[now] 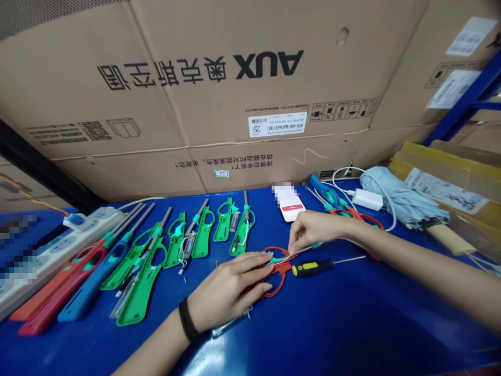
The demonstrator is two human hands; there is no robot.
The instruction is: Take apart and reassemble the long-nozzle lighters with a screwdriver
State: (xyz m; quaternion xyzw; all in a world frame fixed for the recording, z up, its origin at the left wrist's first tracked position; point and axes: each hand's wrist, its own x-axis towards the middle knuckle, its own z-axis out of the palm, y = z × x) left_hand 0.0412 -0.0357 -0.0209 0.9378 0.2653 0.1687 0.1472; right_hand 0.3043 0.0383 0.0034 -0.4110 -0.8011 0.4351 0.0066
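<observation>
An orange lighter casing (pixel 282 267) lies on the blue table, with a teal trigger piece and thin white wires (pixel 282 259) in it. My left hand (pixel 230 284) lies over its handle end, fingers stretched across the casing and holding it; the palm hides that part. My right hand (pixel 307 230) is closed in a pinch at the casing's front, on a thin white wire. A metal rod (pixel 309 248) runs from there to the right. Just below sits a yellow-and-black screwdriver (pixel 313 268). Under my left wrist, a clear fuel tank (pixel 229 328) shows partly.
Several opened green lighter casings (pixel 136 297) lie at left, beside whole lighters (pixel 94 282) and a white power strip (pixel 58 250). A phone (pixel 289 206), a white adapter (pixel 367 199), blue and orange lighter parts (pixel 332 196) and a folded umbrella (pixel 403 196) lie at back right. A large carton (pixel 219 104) stands behind.
</observation>
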